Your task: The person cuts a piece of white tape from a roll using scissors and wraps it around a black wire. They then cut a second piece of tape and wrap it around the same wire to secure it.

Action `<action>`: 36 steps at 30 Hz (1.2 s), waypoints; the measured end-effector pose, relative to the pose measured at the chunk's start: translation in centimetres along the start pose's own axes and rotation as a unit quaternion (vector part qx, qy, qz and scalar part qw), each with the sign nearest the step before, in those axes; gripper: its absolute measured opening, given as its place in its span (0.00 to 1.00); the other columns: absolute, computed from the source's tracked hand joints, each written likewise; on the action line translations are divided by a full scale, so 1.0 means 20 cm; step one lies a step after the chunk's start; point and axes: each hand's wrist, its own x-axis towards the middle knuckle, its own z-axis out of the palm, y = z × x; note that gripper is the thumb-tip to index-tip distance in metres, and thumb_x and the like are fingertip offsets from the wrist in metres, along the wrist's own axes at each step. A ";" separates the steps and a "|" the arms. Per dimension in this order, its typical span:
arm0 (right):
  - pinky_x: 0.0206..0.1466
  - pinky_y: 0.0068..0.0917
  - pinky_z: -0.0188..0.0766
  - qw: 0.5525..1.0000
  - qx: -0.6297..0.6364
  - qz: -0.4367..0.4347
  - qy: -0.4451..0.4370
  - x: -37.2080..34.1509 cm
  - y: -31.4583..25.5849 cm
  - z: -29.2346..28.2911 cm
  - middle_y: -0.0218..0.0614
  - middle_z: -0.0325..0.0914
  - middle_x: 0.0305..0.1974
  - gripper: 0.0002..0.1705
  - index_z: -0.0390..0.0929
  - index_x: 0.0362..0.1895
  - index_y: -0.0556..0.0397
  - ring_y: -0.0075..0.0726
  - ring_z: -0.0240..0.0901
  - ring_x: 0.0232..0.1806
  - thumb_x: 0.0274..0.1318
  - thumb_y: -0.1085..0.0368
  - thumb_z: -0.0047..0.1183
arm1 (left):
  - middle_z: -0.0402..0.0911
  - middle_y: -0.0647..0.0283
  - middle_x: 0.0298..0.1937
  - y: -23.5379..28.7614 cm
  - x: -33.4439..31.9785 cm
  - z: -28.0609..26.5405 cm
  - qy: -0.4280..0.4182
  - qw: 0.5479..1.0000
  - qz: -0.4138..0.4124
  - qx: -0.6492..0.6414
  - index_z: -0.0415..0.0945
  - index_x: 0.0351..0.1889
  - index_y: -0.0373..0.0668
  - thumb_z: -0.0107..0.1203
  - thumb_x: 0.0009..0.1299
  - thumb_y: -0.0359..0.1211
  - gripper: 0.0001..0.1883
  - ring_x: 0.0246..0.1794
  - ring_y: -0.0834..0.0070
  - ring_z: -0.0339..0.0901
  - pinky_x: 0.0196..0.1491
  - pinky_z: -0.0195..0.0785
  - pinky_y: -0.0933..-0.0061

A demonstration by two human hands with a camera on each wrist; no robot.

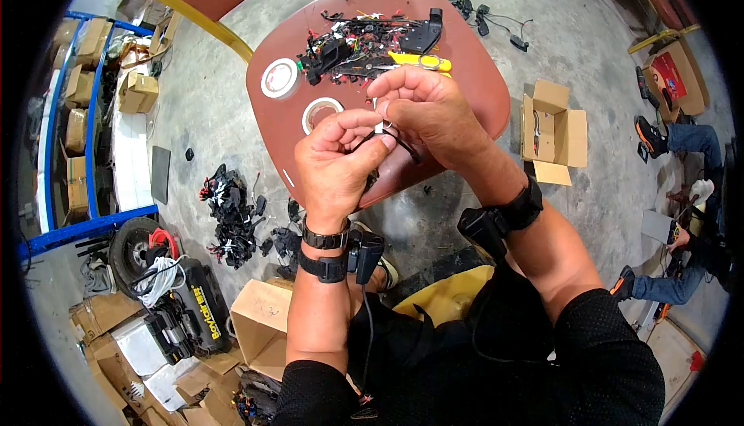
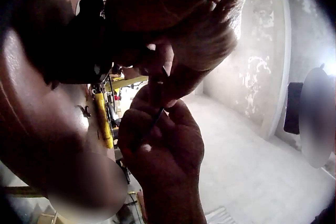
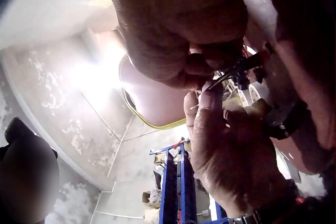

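Both hands meet over the front of a brown seat (image 1: 349,8). My left hand (image 1: 337,151) pinches a thin black cable (image 1: 404,147) between thumb and fingers, and the cable's loose end hangs toward the right. A small white strip (image 1: 379,127) shows at the cable between the fingertips. My right hand (image 1: 434,112) pinches the upper end of this strip with thumb and forefinger. In the right wrist view, thin dark wires (image 3: 226,78) run close by the left thumb. Fingers partly hide the spot where strip and cable meet.
On the seat lie a pile of small black parts and wires (image 1: 360,39), a yellow-handled tool (image 1: 422,62), a white tape roll (image 1: 280,78) and another roll (image 1: 319,104). An open carton (image 1: 572,138) and a heap of black cables (image 1: 231,217) are on the floor. A person's leg (image 1: 694,139) shows right.
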 end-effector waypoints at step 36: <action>0.35 0.14 0.72 0.998 -0.035 -0.056 0.003 0.00 -0.04 0.02 0.27 0.77 0.32 0.14 0.70 0.50 0.59 0.16 0.74 0.32 0.61 0.72 0.52 | 0.82 0.62 0.41 -0.02 0.01 0.02 0.052 0.998 0.041 0.003 0.73 0.54 0.33 0.52 0.64 0.15 0.19 0.31 0.87 0.75 0.30 0.66 0.88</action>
